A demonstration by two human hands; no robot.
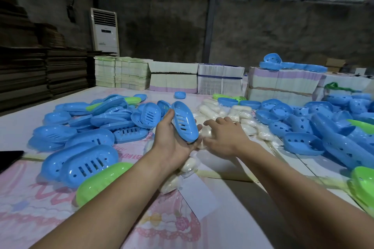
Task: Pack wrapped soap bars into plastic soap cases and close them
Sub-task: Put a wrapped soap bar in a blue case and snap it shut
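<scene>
Now your left hand (pixel 174 139) cradles a blue slotted case half (pixel 185 121), tilted on edge, thumb and fingers curled round it. Your right hand (pixel 224 137) hovers just beside it, fingers spread loosely, holding nothing, over the pile of wrapped soap bars (pixel 226 115) on the counter (pixel 232 208). Blue case halves (pixel 91 127) heap up on both sides.

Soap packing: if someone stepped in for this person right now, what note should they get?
Left hand holds a blue slotted case half, tilted, nothing in it. Right hand reaches palm-down onto the wrapped soap pile; whether it has a bar yet cannot be told. Slotted halves lie left, holed halves right. No packed, closed case can be made out. Left: pick a bar, seat it, fit a matching half, close.
</scene>
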